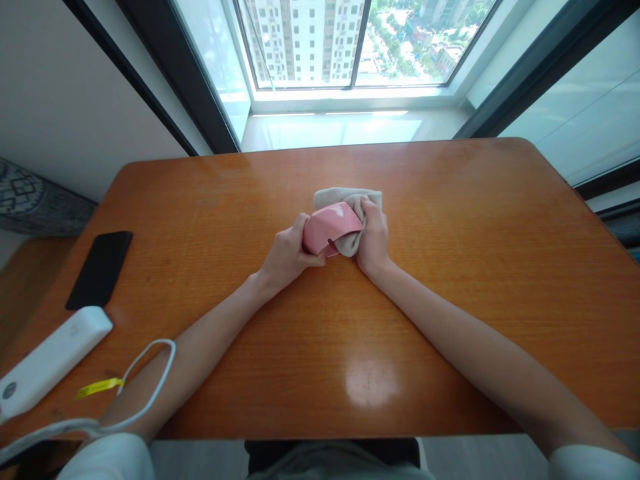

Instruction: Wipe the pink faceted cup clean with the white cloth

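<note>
- Watching left hand (287, 257) closed around pink bowl (330, 227), tilted, just above table (450, 320) centre.
- I see right hand (374, 240) clenching beige cloth (345, 199), pressed against bowl.
- Black phone (100, 268) lies at table's left edge.

This looks like a room in a high-rise flat, more a home than a workplace. A polished wooden bench (450, 300) stands by a large dark-framed window (357, 47) with a pale sill (340, 128), looking down on residential tower blocks (305, 40) and trees (395, 27). On the bench lie a black phone (100, 269) and a white power bank (50, 360) with its cable (150, 383).
</note>
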`<control>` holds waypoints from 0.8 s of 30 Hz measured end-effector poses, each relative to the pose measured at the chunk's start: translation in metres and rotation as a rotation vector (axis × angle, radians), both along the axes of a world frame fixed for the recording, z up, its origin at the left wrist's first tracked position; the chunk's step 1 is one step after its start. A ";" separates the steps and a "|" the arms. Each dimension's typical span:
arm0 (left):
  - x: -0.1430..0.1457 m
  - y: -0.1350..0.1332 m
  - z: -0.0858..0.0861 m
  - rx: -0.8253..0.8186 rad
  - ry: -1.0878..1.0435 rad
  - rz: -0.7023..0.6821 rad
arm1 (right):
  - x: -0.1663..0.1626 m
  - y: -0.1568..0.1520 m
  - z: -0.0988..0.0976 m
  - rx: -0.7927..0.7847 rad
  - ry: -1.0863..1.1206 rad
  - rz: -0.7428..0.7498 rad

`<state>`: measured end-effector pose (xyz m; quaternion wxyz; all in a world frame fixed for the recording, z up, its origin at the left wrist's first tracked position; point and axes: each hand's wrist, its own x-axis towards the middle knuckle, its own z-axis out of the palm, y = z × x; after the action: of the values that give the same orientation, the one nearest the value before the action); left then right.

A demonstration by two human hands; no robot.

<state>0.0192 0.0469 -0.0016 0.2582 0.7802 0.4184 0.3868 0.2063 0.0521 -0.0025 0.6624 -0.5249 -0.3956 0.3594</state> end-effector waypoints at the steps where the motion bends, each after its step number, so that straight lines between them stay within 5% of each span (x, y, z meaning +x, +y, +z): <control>1: 0.000 0.000 0.000 0.000 0.005 0.002 | 0.000 0.000 0.000 0.005 -0.006 -0.002; 8: -0.002 0.002 -0.002 0.006 0.008 -0.006 | -0.006 -0.015 0.006 0.132 -0.186 0.014; 15: -0.005 0.001 -0.007 -0.016 -0.023 -0.031 | 0.006 -0.023 0.009 0.588 -0.875 0.089; 24: -0.009 0.004 -0.011 0.009 -0.008 -0.065 | -0.005 -0.040 0.020 0.648 -1.200 0.168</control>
<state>0.0103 0.0510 -0.0127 0.2690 0.7928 0.3901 0.3833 0.2008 0.0120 0.0170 0.4222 -0.3761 -0.8209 -0.0797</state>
